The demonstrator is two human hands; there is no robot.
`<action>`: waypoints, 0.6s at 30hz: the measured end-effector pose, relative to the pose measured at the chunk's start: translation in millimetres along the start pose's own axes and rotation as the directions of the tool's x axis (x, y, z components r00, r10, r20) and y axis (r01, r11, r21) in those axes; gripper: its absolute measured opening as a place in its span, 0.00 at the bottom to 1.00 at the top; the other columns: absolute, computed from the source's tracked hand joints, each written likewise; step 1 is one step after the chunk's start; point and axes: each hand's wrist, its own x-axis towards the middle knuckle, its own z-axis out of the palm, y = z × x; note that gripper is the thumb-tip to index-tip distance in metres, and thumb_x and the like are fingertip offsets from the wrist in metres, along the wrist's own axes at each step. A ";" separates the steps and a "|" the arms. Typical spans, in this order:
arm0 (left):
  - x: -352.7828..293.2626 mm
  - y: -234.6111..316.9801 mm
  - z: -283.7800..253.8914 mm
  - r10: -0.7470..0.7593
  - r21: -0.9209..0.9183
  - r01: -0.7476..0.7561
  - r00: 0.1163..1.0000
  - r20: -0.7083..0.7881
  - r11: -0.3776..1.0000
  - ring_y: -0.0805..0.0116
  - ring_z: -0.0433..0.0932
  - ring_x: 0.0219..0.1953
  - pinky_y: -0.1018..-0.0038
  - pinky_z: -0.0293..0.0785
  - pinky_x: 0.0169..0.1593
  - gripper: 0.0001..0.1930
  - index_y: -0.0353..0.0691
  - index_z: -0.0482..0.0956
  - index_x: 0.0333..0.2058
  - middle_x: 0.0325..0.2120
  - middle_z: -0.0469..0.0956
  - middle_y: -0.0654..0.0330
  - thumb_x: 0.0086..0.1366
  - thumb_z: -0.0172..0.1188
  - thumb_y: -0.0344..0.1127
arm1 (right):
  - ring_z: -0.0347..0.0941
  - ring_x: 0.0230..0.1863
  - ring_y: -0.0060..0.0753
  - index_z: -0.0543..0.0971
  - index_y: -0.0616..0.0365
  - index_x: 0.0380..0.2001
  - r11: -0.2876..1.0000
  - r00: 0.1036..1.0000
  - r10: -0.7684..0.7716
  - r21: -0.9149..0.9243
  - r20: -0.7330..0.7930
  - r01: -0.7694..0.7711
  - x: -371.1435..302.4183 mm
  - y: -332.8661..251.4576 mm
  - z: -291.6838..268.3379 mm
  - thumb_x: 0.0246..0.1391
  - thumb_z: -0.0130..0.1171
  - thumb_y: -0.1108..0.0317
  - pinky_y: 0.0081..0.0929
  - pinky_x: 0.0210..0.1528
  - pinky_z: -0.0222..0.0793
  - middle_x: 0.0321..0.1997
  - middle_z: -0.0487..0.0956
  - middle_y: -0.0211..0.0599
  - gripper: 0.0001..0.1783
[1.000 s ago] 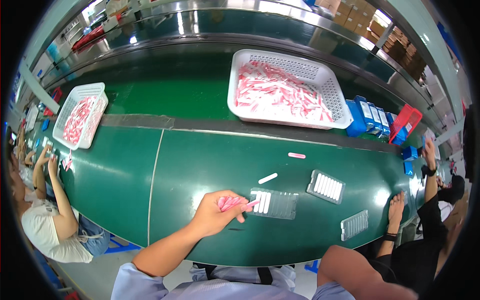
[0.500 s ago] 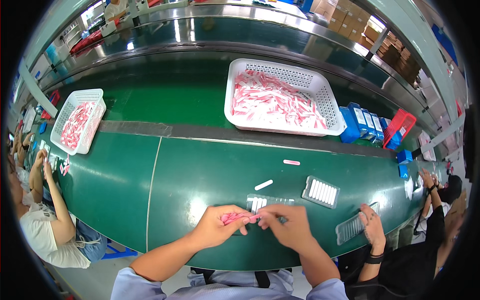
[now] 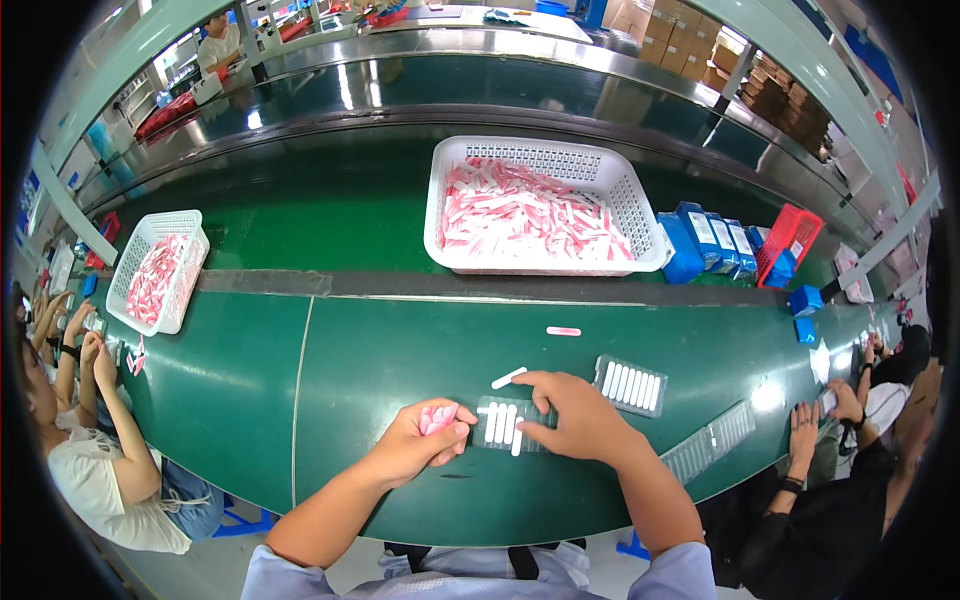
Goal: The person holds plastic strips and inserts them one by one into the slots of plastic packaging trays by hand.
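Note:
My left hand (image 3: 420, 446) is closed around a small bunch of pink strips (image 3: 437, 417), rounded at the ends like mini nail files. Just right of it lies a clear plastic tray (image 3: 530, 440) with several white strips (image 3: 500, 422) standing side by side in its slots. Over the tray's right part is my right hand (image 3: 572, 415), fingers apart. Its thumb touches a white strip (image 3: 517, 438) that sticks out past the tray's near edge. Its index fingertip is at a loose white strip (image 3: 509, 378) on the table beyond the tray.
A filled clear tray (image 3: 630, 386) and an unfilled one (image 3: 710, 443) lie to the right. One pink strip (image 3: 563, 331) lies farther off. White baskets of strips stand at back (image 3: 545, 265) and left (image 3: 150, 320), blue boxes (image 3: 710, 240) and a red basket (image 3: 790, 245) at right. Co-workers sit both sides.
My hands have parted: the right has left the strips in my left hand and moved over the tray. Another white strip is at the tray. The right co-worker's hand has left the unfilled tray.

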 end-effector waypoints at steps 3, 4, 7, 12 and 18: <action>1.2 0.3 0.4 -0.025 -0.010 0.025 1.000 0.015 1.000 0.82 0.67 0.22 0.83 0.61 0.24 0.09 0.33 0.79 0.45 0.24 0.75 0.65 0.71 0.59 0.31 | 0.75 0.39 0.41 0.79 0.50 0.49 0.994 0.993 0.110 0.020 -0.043 -0.109 18.1 11.8 -3.1 0.52 0.66 0.66 0.38 0.45 0.70 0.34 0.77 0.34 0.19; 1.0 1.2 2.1 -0.020 0.057 0.019 0.999 0.027 0.998 0.82 0.66 0.22 0.82 0.61 0.24 0.08 0.33 0.79 0.44 0.24 0.74 0.66 0.71 0.59 0.31 | 0.75 0.39 0.41 0.79 0.50 0.49 0.993 0.992 0.114 0.017 -0.048 -0.114 22.6 15.5 -4.2 0.52 0.66 0.66 0.38 0.45 0.70 0.34 0.77 0.34 0.19; -1.1 -10.2 3.1 0.100 0.261 -0.112 0.993 0.060 0.959 0.83 0.65 0.22 0.82 0.61 0.24 0.07 0.34 0.81 0.42 0.22 0.72 0.69 0.71 0.60 0.32 | 0.75 0.39 0.40 0.83 0.51 0.41 0.916 0.960 -0.281 -0.295 0.006 0.271 38.7 26.0 -5.1 0.51 0.68 0.67 0.37 0.43 0.71 0.37 0.78 0.32 0.12; -7.6 -0.4 14.8 0.404 0.756 -0.435 0.881 0.246 0.489 0.68 0.81 0.24 0.73 0.74 0.28 0.06 0.41 0.84 0.38 0.23 0.82 0.62 0.63 0.67 0.32 | 0.75 0.39 0.40 0.81 0.53 0.33 0.854 0.941 -0.338 -0.413 0.022 0.316 46.0 29.3 -5.0 0.52 0.67 0.67 0.37 0.44 0.70 0.37 0.77 0.32 0.07; -18.6 6.2 37.3 0.337 0.889 -0.458 0.835 0.434 -0.009 0.61 0.83 0.25 0.67 0.78 0.28 0.16 0.50 0.82 0.49 0.27 0.84 0.63 0.62 0.64 0.40 | 0.74 0.34 0.35 0.78 0.54 0.30 0.744 0.858 -0.503 -0.558 -0.105 0.368 14.9 12.9 -10.9 0.56 0.61 0.66 0.35 0.37 0.65 0.33 0.76 0.29 0.05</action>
